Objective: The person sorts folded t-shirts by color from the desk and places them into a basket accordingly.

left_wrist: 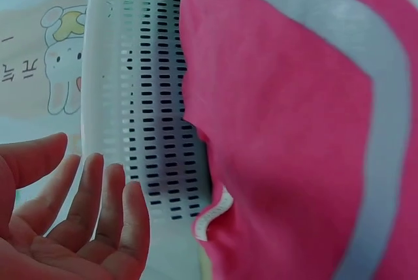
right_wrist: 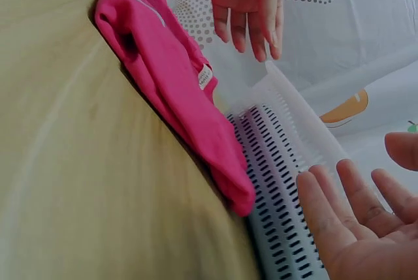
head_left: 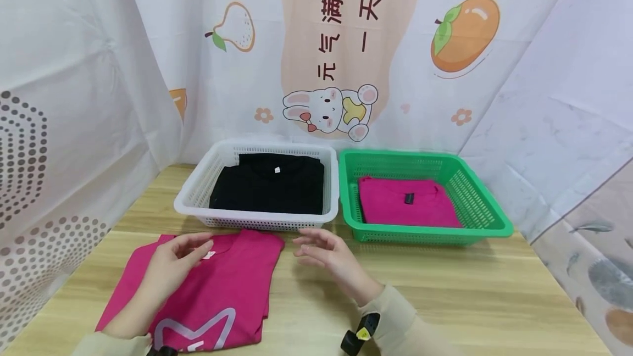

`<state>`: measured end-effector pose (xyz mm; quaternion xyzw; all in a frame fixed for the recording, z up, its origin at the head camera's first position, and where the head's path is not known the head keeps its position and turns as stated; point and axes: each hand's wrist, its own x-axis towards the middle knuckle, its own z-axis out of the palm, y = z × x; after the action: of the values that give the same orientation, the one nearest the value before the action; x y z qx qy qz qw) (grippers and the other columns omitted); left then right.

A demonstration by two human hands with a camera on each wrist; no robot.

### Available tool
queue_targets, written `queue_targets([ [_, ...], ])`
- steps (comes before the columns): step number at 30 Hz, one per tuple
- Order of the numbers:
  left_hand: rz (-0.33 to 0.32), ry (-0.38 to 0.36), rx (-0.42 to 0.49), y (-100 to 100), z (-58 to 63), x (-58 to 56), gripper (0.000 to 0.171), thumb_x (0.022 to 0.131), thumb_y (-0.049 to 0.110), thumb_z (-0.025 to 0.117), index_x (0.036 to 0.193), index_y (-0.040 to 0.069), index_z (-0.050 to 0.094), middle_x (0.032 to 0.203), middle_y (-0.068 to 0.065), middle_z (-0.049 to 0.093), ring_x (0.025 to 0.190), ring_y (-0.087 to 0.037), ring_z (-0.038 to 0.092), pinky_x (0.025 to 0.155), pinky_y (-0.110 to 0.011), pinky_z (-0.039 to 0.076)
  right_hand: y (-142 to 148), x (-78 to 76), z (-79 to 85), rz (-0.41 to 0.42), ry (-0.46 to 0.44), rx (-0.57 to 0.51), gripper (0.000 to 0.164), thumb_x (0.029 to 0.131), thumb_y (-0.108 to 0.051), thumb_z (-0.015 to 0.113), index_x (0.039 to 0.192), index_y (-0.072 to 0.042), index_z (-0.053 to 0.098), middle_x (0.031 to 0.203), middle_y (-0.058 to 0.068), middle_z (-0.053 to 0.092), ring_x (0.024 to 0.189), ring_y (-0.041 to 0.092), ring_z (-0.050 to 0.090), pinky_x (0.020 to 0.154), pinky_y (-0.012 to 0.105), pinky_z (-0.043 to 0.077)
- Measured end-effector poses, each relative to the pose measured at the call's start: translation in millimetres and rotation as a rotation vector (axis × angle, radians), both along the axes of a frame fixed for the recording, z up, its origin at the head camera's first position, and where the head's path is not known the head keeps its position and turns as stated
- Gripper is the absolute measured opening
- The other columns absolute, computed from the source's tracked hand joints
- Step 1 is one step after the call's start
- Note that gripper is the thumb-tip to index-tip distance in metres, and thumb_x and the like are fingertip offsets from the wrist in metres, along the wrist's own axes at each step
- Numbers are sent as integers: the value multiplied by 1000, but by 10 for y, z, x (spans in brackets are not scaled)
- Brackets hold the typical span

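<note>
A folded pink T-shirt [head_left: 222, 279] with a pale star outline and a white neck label lies on the table at the left front. Above its collar hovers my left hand [head_left: 170, 262], fingers loosely bent and holding nothing; the left wrist view shows the fingers [left_wrist: 134, 221] apart from the cloth. To the right of the shirt, my right hand [head_left: 328, 257] is held in the air over the wood, palm turned inward, also holding nothing. In the right wrist view the right hand [right_wrist: 366, 221] appears in front of the white basket [right_wrist: 281, 156].
Behind the shirt stands the white basket [head_left: 198, 212] with folded black clothing [head_left: 269, 188] inside. Beside it on the right, a green basket [head_left: 420, 233] holds a folded pink garment [head_left: 407, 210] with a dark label. Printed curtains [head_left: 237, 98] hang behind the wooden table [head_left: 445, 295].
</note>
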<state>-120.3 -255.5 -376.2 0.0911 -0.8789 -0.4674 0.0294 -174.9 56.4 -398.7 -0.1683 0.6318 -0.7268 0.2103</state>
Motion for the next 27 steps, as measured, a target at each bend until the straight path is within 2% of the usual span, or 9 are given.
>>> queue_targets([
  [5,5,-73,49,-104,-98,66,56,97,33,64,140,0,52,133,-23,58,96,-9,66,76,-18,56,-86,81,-134,-2,-89,-42,52,95,-7,58,142,11,40,138,31,52,103,18,67,103,47,50],
  [9,16,-156,68,-222,-164,108,61,97,36,62,144,0,46,137,-24,54,98,-11,63,76,-20,56,-136,134,-232,4,-187,-96,54,95,-6,58,143,10,39,138,29,52,102,18,67,99,46,52],
  [13,22,-222,82,-326,-226,153,65,98,37,60,147,-3,41,141,-26,49,97,-4,59,76,-20,56,-157,143,-341,40,-254,-95,54,96,-7,57,144,10,38,134,27,55,101,20,67,97,45,54],
  [18,20,-244,80,-441,-294,216,66,99,37,59,148,-4,39,145,-28,46,97,2,58,78,-19,56,-166,132,-429,80,-297,-87,54,96,-8,57,144,9,39,131,24,57,100,21,68,96,44,55],
  [20,22,-250,67,-477,-307,232,66,99,37,59,148,-3,39,145,-28,45,101,-3,58,78,-19,56,-174,131,-449,86,-304,-90,54,95,-8,58,144,8,39,131,24,58,102,21,68,96,44,55],
  [23,30,-265,41,-519,-314,241,69,98,39,59,149,-2,38,146,-30,43,111,-21,58,80,-24,58,-182,125,-469,92,-316,-90,54,95,-7,59,144,7,40,132,23,58,104,22,68,96,44,55],
  [25,27,-272,18,-548,-318,242,71,98,41,59,149,-2,37,146,-31,42,119,-34,53,81,-25,58,-177,117,-482,91,-324,-92,53,95,-6,58,144,7,40,132,22,59,105,23,68,96,44,55],
  [27,18,-274,-12,-582,-327,249,72,98,43,59,149,-3,37,146,-31,42,125,-42,48,80,-23,56,-168,105,-491,92,-338,-96,53,96,-7,57,145,6,40,132,21,59,107,24,68,97,45,54],
])
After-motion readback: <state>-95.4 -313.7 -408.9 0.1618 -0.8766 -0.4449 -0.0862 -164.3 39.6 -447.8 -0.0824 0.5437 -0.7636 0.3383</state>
